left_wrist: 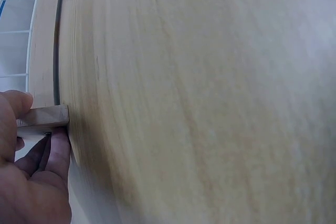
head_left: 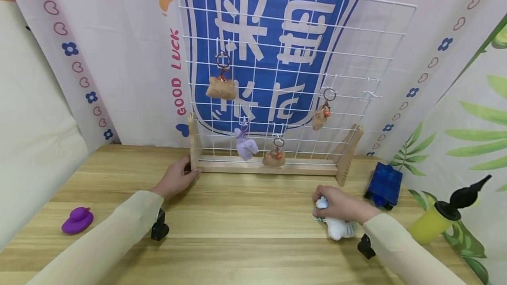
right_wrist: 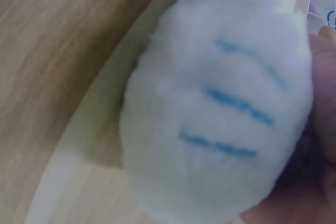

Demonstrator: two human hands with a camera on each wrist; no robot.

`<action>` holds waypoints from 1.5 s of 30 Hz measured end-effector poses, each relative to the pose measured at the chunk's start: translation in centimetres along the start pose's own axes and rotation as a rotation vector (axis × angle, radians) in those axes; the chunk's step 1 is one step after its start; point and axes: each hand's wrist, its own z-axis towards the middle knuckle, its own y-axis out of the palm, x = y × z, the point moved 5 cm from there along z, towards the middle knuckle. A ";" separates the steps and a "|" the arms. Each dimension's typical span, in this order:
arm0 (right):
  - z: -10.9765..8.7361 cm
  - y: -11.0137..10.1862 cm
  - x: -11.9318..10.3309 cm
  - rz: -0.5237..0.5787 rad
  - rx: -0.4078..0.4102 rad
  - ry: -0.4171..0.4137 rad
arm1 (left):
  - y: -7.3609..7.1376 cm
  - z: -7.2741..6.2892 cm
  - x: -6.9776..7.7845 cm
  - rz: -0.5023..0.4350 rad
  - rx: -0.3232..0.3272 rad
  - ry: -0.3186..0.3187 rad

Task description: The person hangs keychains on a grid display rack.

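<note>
At the left end of the wire grid rack, my left hand grips the wooden side foot. In the left wrist view, thumb and fingers lie on either side of that foot. My right hand pinches a small white plush keychain low over the table, in front of the rack's right end. Blue stripes mark the plush body, which fills much of the right wrist view. Part of the plush is hidden under my fingers.
Brown plush keychains and a purple one hang from hooks on the grid. A bare white hook sits at right. On the table are a purple hat-shaped object, a blue translucent box and a yellow bottle.
</note>
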 end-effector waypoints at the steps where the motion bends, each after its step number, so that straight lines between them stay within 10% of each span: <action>1: -0.1 0.0 0.0 -0.002 0.003 0.010 | 0.0 0.0 0.0 0.001 0.000 0.000; 16: -1.0 -0.1 1.2 -0.044 -0.036 0.278 | 0.0 0.1 -0.1 -0.001 -0.005 -0.012; 33: -1.2 0.5 1.7 0.154 0.051 0.158 | 0.1 0.3 -0.3 -0.010 -0.007 -0.023; 45: -1.3 0.2 1.6 0.076 0.152 0.041 | 0.0 0.1 0.0 0.005 0.017 0.004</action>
